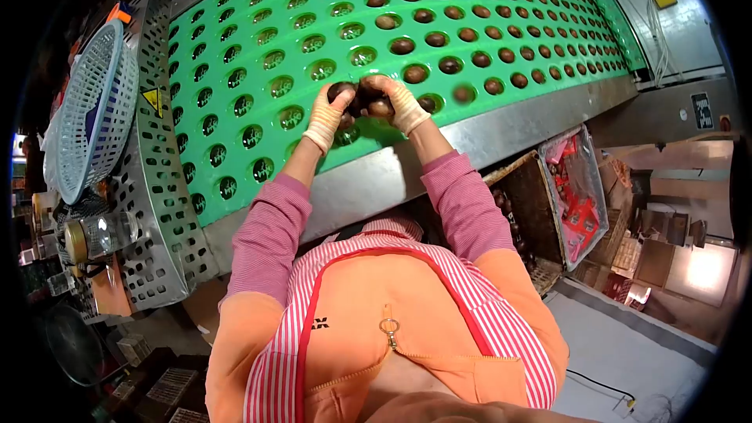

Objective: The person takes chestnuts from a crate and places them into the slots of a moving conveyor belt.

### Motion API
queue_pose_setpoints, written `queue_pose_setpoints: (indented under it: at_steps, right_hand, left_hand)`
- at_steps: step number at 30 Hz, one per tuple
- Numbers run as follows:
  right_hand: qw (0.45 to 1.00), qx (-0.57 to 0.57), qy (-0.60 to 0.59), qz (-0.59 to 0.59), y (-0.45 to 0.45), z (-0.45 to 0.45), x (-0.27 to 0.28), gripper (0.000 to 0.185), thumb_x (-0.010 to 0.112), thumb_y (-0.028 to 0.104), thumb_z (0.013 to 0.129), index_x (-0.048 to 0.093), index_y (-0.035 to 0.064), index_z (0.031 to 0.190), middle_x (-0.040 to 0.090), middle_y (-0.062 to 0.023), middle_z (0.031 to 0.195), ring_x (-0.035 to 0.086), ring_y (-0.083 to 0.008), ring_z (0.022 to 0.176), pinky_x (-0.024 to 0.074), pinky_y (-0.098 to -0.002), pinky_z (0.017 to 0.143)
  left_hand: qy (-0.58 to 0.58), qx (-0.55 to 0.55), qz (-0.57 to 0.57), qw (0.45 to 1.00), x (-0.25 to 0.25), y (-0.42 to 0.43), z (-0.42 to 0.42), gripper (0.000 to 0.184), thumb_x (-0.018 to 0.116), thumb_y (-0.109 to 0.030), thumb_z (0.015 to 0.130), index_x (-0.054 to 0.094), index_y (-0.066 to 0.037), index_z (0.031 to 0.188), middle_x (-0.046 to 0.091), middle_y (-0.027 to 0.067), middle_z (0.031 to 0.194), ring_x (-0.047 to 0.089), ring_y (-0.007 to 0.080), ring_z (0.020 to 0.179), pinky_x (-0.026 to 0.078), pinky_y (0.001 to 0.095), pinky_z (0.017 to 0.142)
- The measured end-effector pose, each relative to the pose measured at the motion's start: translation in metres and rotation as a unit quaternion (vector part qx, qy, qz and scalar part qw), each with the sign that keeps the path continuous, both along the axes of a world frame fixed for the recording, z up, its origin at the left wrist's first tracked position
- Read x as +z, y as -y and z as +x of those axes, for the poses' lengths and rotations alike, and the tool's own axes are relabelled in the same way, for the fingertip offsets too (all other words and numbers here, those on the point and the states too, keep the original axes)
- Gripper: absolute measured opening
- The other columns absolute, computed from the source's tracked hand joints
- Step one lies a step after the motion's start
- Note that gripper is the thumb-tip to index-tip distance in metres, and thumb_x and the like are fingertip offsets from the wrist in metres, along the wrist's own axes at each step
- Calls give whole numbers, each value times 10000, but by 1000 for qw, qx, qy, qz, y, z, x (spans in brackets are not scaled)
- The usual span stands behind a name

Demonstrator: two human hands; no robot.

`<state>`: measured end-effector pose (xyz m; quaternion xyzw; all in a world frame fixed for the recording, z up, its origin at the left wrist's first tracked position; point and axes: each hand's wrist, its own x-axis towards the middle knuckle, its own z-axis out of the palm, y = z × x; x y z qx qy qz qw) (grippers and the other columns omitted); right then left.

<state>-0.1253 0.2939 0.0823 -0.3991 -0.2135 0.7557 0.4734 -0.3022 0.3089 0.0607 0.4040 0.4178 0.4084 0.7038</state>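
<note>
Both my hands wear whitish gloves that leave the fingertips bare, and they are close together over the near edge of a green tray belt (235, 121). Several dark brown round eggs are held between them. My left hand (333, 112) curls round dark eggs (342, 94), its thumb on top. Beside it, my right hand (392, 99) grips more eggs, one of them a lighter brown egg (381, 107). Cups right of my hands hold single brown eggs (415, 73); many cups on the left hold none.
A metal rail (368, 188) borders the belt in front of me. On the left are a perforated metal panel (160, 211) and a pale blue plastic basket (98, 110). At the right, a crate (533, 204) stands near a plastic-lined box with red packets (576, 196).
</note>
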Motion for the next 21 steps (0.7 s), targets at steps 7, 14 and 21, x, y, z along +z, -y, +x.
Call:
queue_pose_setpoints:
  at_steps: [7, 14, 21]
  right_hand:
    - [923, -94, 373, 28, -64, 18, 20, 382, 748, 281, 762, 653, -4, 998, 676, -131, 930, 633, -223, 700, 518, -362, 579]
    - [592, 118, 791, 102, -130, 5, 2, 523, 761, 457, 742, 691, 119, 1135, 517, -200, 1247, 562, -362, 1097, 481, -444, 957]
    - [517, 146, 804, 255, -184, 0, -10, 542, 716, 355, 817, 546, 239, 1318, 507, -116, 1371, 523, -380, 1176, 472, -483, 956]
  left_hand:
    - [89, 14, 13, 996, -4, -52, -40, 469, 736, -354, 834, 541, -91, 1170, 562, 15, 964, 524, 113, 720, 493, 289, 582]
    - [-118, -26, 114, 986, -30, -116, -35, 480, 778, -300, 780, 617, -79, 1175, 638, 81, 1020, 622, 209, 878, 532, 351, 788]
    - [-580, -71, 277, 763, -2, -188, -24, 528, 691, -493, 813, 659, -134, 1199, 577, 129, 1211, 583, 354, 1065, 468, 447, 950]
